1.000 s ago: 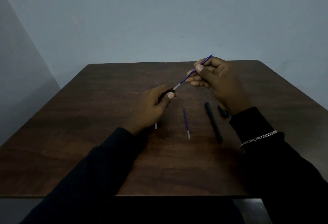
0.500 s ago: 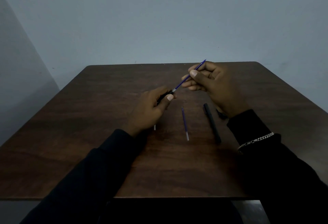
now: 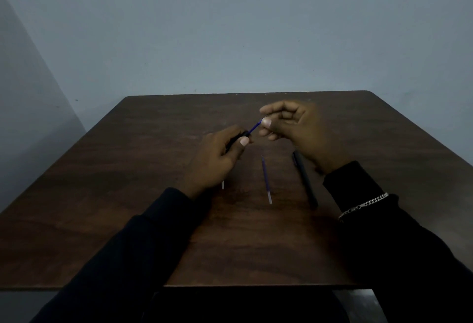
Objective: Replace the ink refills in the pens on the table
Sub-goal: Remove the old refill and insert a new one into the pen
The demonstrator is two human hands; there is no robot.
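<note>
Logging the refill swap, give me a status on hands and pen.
Left hand gripping black pen barrel. Right hand pinching blue refill, mostly inserted. Spare refill and second pen lying on table, nothing obstructing.

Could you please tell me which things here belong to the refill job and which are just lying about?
In use:
- left hand gripping black pen barrel
- right hand pinching blue refill into it
- loose refill
- second black pen
- white-tipped piece, mostly hidden

Merely present:
- table
- bracelet
</note>
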